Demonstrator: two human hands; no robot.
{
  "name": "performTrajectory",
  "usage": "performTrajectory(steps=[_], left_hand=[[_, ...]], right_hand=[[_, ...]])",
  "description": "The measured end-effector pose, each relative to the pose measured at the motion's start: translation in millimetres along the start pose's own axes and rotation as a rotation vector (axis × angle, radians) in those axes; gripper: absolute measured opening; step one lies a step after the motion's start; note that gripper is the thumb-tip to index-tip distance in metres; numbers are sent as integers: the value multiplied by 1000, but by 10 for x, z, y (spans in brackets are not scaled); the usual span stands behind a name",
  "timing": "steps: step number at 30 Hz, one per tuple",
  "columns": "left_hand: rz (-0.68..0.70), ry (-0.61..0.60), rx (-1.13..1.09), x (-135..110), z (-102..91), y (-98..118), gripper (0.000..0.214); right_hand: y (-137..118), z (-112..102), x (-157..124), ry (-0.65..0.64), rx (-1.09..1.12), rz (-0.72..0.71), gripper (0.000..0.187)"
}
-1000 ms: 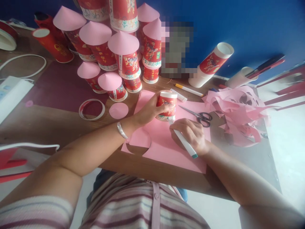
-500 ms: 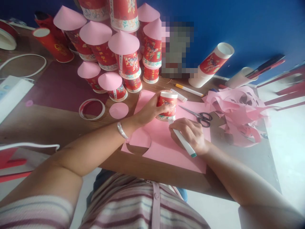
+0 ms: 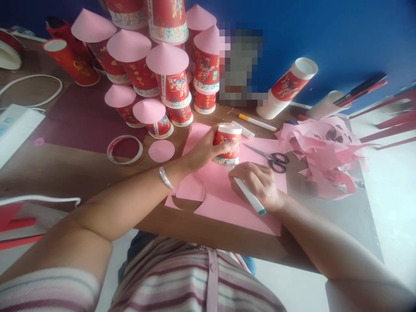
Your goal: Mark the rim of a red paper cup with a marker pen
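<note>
Red-and-white round paper cup (image 3: 227, 135), over a flat pink paper sheet (image 3: 221, 195), is clasped by the left hand (image 3: 206, 149), seemingly steadied for the slim white, green-ended marker (image 3: 249, 196) gripped in the right hand (image 3: 256, 180).

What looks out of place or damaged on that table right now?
Mainly the scraps: they lie heaped at the right side of the table, partly poking past its edge. The sheet has a curved gap by its near left corner, apparently cut, not torn. The cup in the left hand shows no damage.
</note>
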State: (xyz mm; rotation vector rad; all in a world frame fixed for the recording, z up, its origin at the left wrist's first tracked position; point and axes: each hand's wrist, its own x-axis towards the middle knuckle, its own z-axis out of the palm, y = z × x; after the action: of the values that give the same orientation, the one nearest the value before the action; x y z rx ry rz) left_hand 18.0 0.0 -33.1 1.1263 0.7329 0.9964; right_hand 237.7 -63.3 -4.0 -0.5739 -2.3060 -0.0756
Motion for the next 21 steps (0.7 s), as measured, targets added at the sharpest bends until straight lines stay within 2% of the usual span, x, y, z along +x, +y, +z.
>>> performTrajectory(steps=[8, 14, 21], left_hand=[[-7, -2, -27, 4, 15, 16, 69], [4, -6, -16, 3, -1, 11, 67], [5, -2, -5, 1, 2, 14, 65]], right_hand=[[20, 25, -11, 83, -7, -3, 22], [19, -2, -8, 25, 3, -1, 25], [16, 10, -12, 29, -21, 19, 24]])
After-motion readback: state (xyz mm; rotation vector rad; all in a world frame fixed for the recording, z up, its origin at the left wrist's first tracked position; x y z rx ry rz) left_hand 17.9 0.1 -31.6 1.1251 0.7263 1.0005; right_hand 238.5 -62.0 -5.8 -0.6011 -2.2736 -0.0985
